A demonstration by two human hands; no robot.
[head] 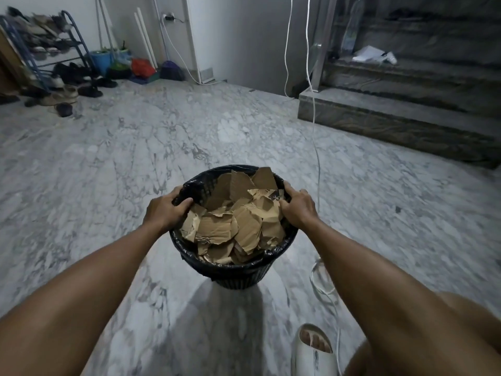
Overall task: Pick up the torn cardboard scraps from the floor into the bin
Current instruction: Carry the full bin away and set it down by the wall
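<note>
A black slatted bin (238, 278) lined with a black bag is held above the marble floor in front of me. Torn brown cardboard scraps (238, 221) fill it nearly to the rim. My left hand (166, 208) grips the bin's left rim, thumb curled inside over the liner. My right hand (298, 206) grips the right rim, with its thumb against the scraps. No scraps show on the visible floor.
A white cable (315, 147) hangs down right of the bin and loops on the floor by my white slipper (314, 348). Dark stone stairs (406, 109) rise at the right. A shoe rack (46, 50), shoes and buckets crowd the far left corner.
</note>
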